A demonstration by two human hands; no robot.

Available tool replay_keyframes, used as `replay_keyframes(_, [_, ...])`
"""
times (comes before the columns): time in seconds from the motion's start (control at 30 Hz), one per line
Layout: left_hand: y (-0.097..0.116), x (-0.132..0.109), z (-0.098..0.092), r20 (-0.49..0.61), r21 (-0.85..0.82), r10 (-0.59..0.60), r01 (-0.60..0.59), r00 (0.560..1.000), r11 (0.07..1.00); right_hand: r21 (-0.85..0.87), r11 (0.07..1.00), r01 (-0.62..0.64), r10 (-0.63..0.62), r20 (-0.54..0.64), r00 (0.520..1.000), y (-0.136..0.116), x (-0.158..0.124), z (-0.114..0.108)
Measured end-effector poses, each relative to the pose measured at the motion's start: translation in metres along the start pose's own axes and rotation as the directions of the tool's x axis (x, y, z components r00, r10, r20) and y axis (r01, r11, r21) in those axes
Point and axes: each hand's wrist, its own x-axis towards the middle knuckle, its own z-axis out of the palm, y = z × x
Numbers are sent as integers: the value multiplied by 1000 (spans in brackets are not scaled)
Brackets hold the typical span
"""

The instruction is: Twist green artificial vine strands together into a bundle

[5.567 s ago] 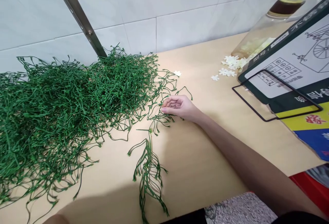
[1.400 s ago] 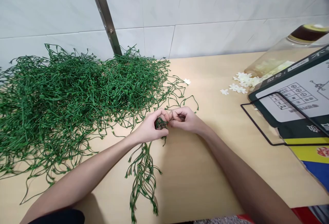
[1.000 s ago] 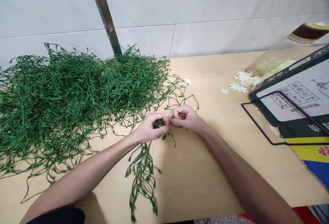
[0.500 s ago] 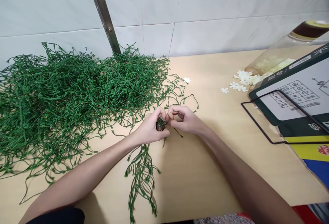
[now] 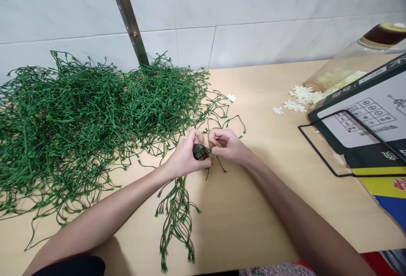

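Observation:
My left hand (image 5: pixel 185 157) grips the top of a green plastic sprig (image 5: pixel 176 212) whose thin branches trail toward me over the wooden table (image 5: pixel 253 208). Facing it, my right hand (image 5: pixel 226 145) has its fingertips pinched just right of the sprig's tip; whether something small sits between them is hidden. A loose strand pokes out below the two hands. A big tangled heap of the same green sprigs (image 5: pixel 79 115) covers the table's left half, its edge touching my left hand's knuckles.
Small white plastic flowers (image 5: pixel 296 100) spill from a clear jar (image 5: pixel 345 69) lying on its side at the right; one white flower (image 5: pixel 231 97) lies near the heap. A printed box with a black wire frame (image 5: pixel 358 140) stands at right. A metal strut (image 5: pixel 127 14) leans on the tiled wall.
Since several seconds ago my left hand has come in and taken the sprig's top. Over the last second both hands stay together, fingers shifting slightly at the sprig's tip.

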Motion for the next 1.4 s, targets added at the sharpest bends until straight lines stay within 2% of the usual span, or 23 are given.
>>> replay_keyframes(0.13, [1, -1, 0, -30, 7, 11, -11, 999, 1000, -32, 999, -33, 34, 55, 998, -3, -1, 1])
replay_keyframes(0.27, [1, -2, 0, -36, -16, 12, -13, 999, 1000, 14, 998, -58, 56, 119, 991, -5, -1, 1])
replay_keyframes(0.43, [3, 0, -1, -1, -65, -38, 38, 999, 997, 119, 992, -36, 35, 11, 999, -5, 0, -1])
replay_keyframes(0.67, [6, 2, -7, 91, -13, 13, -12, 996, 1000, 149, 989, 9, -1, -55, 998, -2, 1, 1])
replay_keyframes(0.93, [1, 4, -5, 43, -165, -79, 85, 996, 983, 129, 990, 57, -59, 6, 998, -1, 1, 2])
replay_keyframes(1.17, [2, 6, -5, 57, -278, -161, 171, 985, 945, 107, 990, 93, -99, 49, 994, 0, 2, 1])
replay_keyframes(1.4, [7, 7, -6, 60, -294, -190, 199, 980, 935, 159, 982, 98, -110, 70, 991, 2, 3, 1])
